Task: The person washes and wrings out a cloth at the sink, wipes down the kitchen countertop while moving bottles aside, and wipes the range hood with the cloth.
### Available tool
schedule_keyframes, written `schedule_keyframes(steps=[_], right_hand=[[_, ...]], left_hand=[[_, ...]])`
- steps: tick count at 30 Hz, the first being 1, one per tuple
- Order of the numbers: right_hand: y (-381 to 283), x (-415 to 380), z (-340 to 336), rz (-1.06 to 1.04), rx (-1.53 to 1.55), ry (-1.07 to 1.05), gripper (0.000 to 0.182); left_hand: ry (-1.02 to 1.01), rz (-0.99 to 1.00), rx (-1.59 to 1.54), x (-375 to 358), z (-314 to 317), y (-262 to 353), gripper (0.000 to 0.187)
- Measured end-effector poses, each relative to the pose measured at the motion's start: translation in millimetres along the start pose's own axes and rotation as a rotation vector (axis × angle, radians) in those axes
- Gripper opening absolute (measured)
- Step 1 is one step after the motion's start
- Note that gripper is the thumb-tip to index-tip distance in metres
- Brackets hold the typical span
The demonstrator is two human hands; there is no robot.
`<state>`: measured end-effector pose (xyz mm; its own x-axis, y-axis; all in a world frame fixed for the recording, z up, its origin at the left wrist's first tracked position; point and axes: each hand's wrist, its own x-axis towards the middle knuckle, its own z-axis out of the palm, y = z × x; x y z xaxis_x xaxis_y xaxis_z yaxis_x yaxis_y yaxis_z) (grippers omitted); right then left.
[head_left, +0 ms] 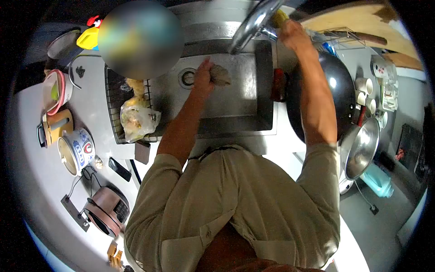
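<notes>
Over the steel sink, near its drain, my left hand is closed around a crumpled grey-brown cloth. My right hand reaches to the back right, beside the chrome faucet. Its fingers are curled next to a yellow object whose kind I cannot make out. Whether they grip that object or the faucet's handle is hidden. A wire rack at the sink's left side bears a clear plastic bag with pale contents.
A large black wok stands right of the sink under my right forearm, with a steel bowl and white cups beyond. Leftward are a patterned pot, a phone and a pink cooker. A round blur covers the upper left.
</notes>
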<state>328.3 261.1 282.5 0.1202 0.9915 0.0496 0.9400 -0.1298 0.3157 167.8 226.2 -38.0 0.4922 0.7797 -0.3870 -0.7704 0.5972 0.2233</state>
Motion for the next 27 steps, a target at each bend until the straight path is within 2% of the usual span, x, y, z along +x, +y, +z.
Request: schedule_keyframes(steps=[1, 3, 5, 6, 7, 8, 9, 10, 11, 12, 13, 16, 18, 19, 20, 21, 23, 24, 26, 27], right_hand=[[-15.4, -28.5, -15.1, -0.051, 0.042, 0.038, 0.025], [-94.3, -90.3, -57.7, -0.104, 0.04, -0.332, 0.037], [-114.2, -146.2, 33.0, -0.444, 0.058, 0.023, 0.058], [-123.5, -160.8, 68.1, -0.454, 0.099, 0.026, 0.065], [-132.8, -174.1, 95.9, -0.463, 0.139, 0.025, 0.072], [-133.2, -183.5, 118.9, -0.448, 0.262, 0.078, 0.067], [-131.4, -188.8, 129.2, -0.437, 0.39, 0.108, 0.063], [-136.3, -194.6, 120.5, -0.315, 0.426, -0.026, 0.057], [-140.6, -198.9, 109.9, -0.194, 0.445, -0.163, 0.052], [-141.9, -203.4, 105.3, -0.165, 0.504, -0.229, 0.047], [-142.4, -205.2, 103.4, -0.134, 0.558, -0.298, 0.043], [-136.5, -206.3, 123.6, -0.243, 0.544, -0.274, 0.045], [-124.2, -205.3, 160.6, -0.277, 1.058, -0.197, 0.038], [-121.7, -208.3, 164.4, -0.227, 1.143, -0.242, 0.033], [-120.9, -214.3, 163.4, -0.106, 1.173, -0.335, 0.028], [-119.6, -223.5, 159.8, 0.058, 1.156, -0.447, 0.023], [-119.1, -234.8, 154.5, 0.333, 1.141, -0.621, 0.018], [-117.3, -238.4, 153.6, 0.438, 1.15, -0.7, 0.018], [-103.0, -235.1, 158.0, 0.568, 1.23, -0.916, 0.02], [-93.5, -229.8, 164.0, 0.621, 1.273, -1.051, 0.02]], left_hand=[[-0.005, -0.04, -0.058, -1.1, -4.4, -0.7, 0.048], [-0.002, -0.015, -0.008, -16.0, -7.5, -7.2, 0.045], [-0.03, -0.015, 0.121, -36.5, 0.8, -20.4, 0.041], [-0.03, 0.013, 0.182, -46.8, 2.9, -18.8, 0.04], [-0.12, 0.162, 0.372, -90.6, 18.7, -7.6, 0.039], [-0.093, 0.357, 0.955, -82.7, 11.7, -33.2, 0.037], [0.046, 0.562, 1.529, -74.8, 4.5, -59.6, 0.035], [0.237, 0.237, 0.667, -105.1, 33.8, -36.0, 0.034], [0.203, 0.252, 0.359, -114.0, 37.8, -40.8, 0.037], [0.171, 0.264, 0.051, -120.8, 41.1, -46.1, 0.041], [0.16, 0.304, 0.073, -121.5, 39.1, -46.1, 0.039], [0.152, 0.459, 0.337, -124.0, 38.8, -47.2, 0.038], [0.113, 0.483, 0.318, -130.2, 38.0, -44.7, 0.038], [0.072, 0.481, 0.286, -137.4, 36.1, -39.7, 0.038], [0.031, 0.478, 0.254, -144.5, 34.3, -34.6, 0.038], [-0.037, 0.547, 0.451, -145.1, 33.4, -35.0, 0.036], [-0.075, 0.625, 0.644, -120.3, 27.4, -53.1, 0.035], [-0.227, 0.581, 0.473, -86.4, 16.7, -83.1, 0.029], [-0.362, 0.547, 0.284, -83.1, 10.9, -88.3, 0.025], [-0.347, 0.429, 0.428, -111.9, 17.7, -66.4, 0.025]])
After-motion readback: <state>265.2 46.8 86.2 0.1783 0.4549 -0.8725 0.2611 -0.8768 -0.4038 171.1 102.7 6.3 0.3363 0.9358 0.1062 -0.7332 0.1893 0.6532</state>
